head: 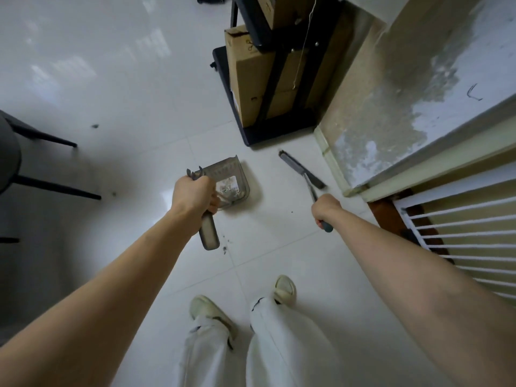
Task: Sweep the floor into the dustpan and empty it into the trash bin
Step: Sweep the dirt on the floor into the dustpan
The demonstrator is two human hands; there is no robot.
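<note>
— Left hand (194,195) first: what has it got?

— Its fingers are wrapped tight round the handle of the dustpan (227,181). The grey, see-through pan is held low over the floor (111,79), its mouth turned away from the person, with a little pale litter lying inside. Whether the far lip touches the tile I cannot tell.

— And the right hand (325,209)?

— Closed round the dark handle of the brush (303,170); only the teal butt end pokes out below the fist. The long, narrow brush head reaches out ahead, near the foot of the wall (391,113), well to the right of the pan.

— What surface is it?

— Glossy white tiles with thin joints. A few dark crumbs lie just by the pan's handle end, another speck between the two hands, and two dark spots sit further left, near the black chair legs (58,188).

— Round about?

— Ahead stands a black rack (268,132) holding cardboard boxes (251,74). The wall on the right has flaking, patchy paint, and beside it is a white barred gate (458,233). Below, white trousers and pale shoes (284,289).

— Anything you cannot see?

— The chair is cut off at the left edge, and the fingers of both hands are mostly hidden behind the knuckles.
</note>
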